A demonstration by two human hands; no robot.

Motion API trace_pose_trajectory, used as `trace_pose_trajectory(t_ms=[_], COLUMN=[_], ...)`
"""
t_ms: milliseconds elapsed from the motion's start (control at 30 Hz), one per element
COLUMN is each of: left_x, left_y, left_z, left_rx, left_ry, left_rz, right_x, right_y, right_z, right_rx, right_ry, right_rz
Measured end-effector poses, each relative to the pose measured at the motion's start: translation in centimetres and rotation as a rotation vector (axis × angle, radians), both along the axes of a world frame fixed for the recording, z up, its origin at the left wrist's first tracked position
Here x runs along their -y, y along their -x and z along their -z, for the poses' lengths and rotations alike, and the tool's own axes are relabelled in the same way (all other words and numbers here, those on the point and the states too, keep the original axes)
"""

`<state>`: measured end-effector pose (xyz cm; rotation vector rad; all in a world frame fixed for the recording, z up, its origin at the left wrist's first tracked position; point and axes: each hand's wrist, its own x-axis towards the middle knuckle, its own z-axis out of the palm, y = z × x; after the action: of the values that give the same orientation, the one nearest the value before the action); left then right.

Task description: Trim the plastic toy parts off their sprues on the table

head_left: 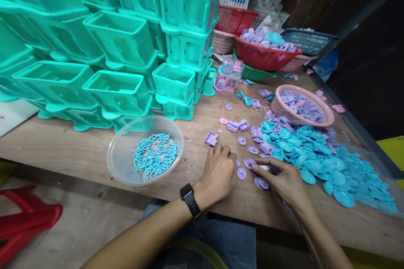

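My left hand point(219, 173), with a black watch point(190, 201) at the wrist, rests palm down on the table. Its fingers are bent, and their tips and anything beneath them are hidden. Just beyond its fingertips lies a purple box-shaped plastic piece point(211, 138). My right hand point(286, 178) is closed, thumb and forefinger around a small white object point(264, 167) mostly covered by the hand. The right thumb tip is at a purple oval disc point(249, 163). More purple discs lie between and below the hands, among them one point(241, 173) and a small overlapping group point(261, 183).
Left of my hands stands a clear bowl point(115, 164) of small turquoise links. Stacked turquoise boxes point(116, 42) fill the left and back. Heaps of turquoise dish-like parts point(315, 155) lie at right, beside a pink basket point(330, 117) of purple parts. Behind is a red basket point(268, 56).
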<state>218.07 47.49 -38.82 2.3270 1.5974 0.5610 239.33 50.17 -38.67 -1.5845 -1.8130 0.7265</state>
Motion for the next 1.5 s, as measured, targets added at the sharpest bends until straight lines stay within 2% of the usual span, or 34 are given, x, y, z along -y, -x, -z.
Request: trace_pose_trajectory(t_ms=[233,400,533,667,833,967,1100,1300,1400,1500], left_x=[0.0,0.0,-0.8,-3.0,-5.3,-4.8,-3.0,-1.9,-2.1,-2.8], left_y=[-0.1,-0.1,-0.4,-1.3,-2.9,-2.8,-1.3,0.3,0.3,0.0], left_z=[0.4,0.4,-0.2,-1.3,-1.9,-1.8,-1.7,-1.8,-0.7,1.4], left_rx=[0.004,0.015,0.017,-0.008,-0.07,-0.143,-0.168,-0.089,-0.017,0.083], left_ry=[-0.004,0.008,0.003,-0.034,-0.125,-0.043,-0.035,0.01,-0.009,-0.098], left_rz=[0.008,0.009,0.015,0.064,0.306,0.328,0.253,0.167,0.136,0.108], right_x=[0.1,0.2,0.3,0.6,2.7,3.9,1.7,-4.0,-4.8,-5.2], right_y=[0.1,0.3,0.5,0.9,-0.1,-2.8,-3.8,-1.4,-0.8,-1.1], right_z=[0.1,0.8,0.8,0.1,-0.2,-0.5,-1.3,-1.2,-0.6,0.5], right_rx=[0.077,0.175,0.265,0.367,0.44,0.514,0.484,0.683,0.755,0.833], right_ry=[-0.074,-0.261,-0.321,-0.321,-0.379,-0.442,-0.468,-0.431,-0.479,-0.565], right_rz=[-0.018,-0.119,-0.161,-0.18,-0.097,0.06,0.128,0.085,0.037,0.057])
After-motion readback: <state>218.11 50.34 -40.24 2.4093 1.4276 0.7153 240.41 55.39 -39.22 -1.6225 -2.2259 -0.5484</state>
